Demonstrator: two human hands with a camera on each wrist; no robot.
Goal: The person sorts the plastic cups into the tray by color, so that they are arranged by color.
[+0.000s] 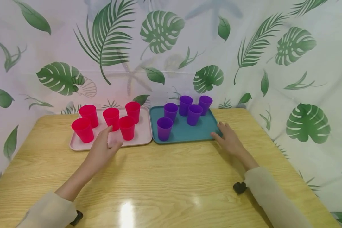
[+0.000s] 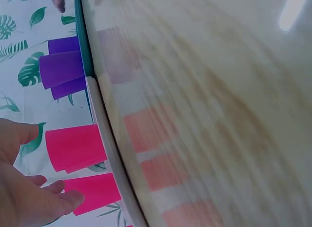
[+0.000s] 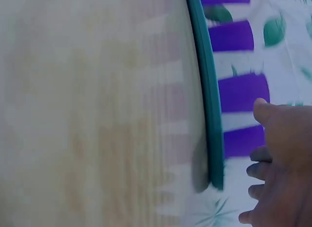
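Several red cups (image 1: 127, 128) stand upright on a pale pink tray (image 1: 143, 136). To its right, a teal tray (image 1: 188, 136) bears several upright purple cups (image 1: 164, 129). My left hand (image 1: 102, 148) hovers over the pink tray's front edge, thumb and fingers apart, near the red cups; in the left wrist view nothing lies in its grasp. My right hand (image 1: 229, 139) is at the teal tray's right front corner, fingers spread and holding nothing. In the right wrist view the hand (image 3: 290, 154) overlaps the nearest purple cups; I cannot tell whether it touches the tray.
Both trays lie side by side at the back of a wooden table (image 1: 171, 177). Behind them hangs a white cloth (image 1: 171, 82) with green leaf prints. A small black device (image 1: 239, 188) sits at the right sleeve's cuff, another (image 1: 77, 218) at the left.
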